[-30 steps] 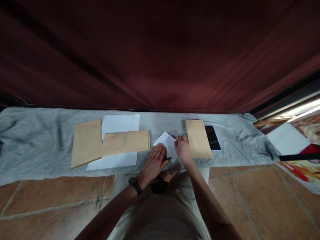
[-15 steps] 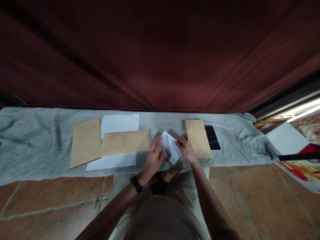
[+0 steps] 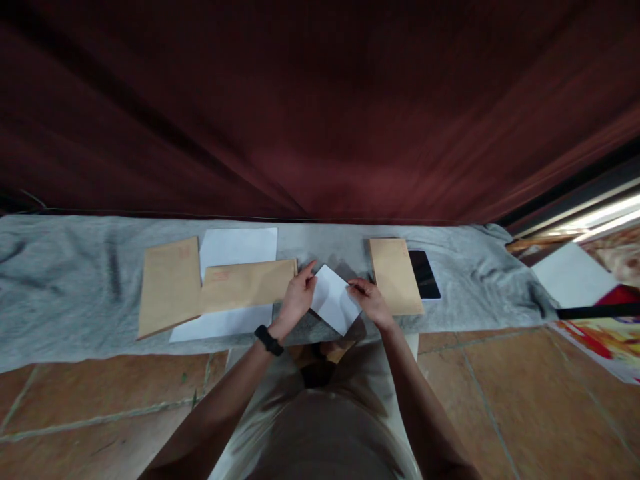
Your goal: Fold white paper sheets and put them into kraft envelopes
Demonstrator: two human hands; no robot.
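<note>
A small folded sheet of white paper (image 3: 334, 301) sits slantwise between my hands, just above the grey cloth. My left hand (image 3: 297, 297), with a dark band on its wrist, pinches the paper's left edge between thumb and fingers. At the opposite edge, my right hand (image 3: 370, 300) grips the paper with closed fingertips. A long brown envelope (image 3: 250, 285) lies close to the left hand, on top of larger white sheets (image 3: 240, 245). Beside the right hand is a stack of brown envelopes (image 3: 396, 277).
Another brown envelope (image 3: 169, 287) lies at the far left, overlapping the white sheets. A dark-screened tablet or phone (image 3: 425, 275) is partly under the right stack. Grey cloth (image 3: 470, 280) covers the narrow surface, with a dark red curtain (image 3: 320, 120) behind it.
My left hand has gone from lying flat along the paper to pinching its left edge. The paper has turned slightly and its near corner has come a little closer to me.
</note>
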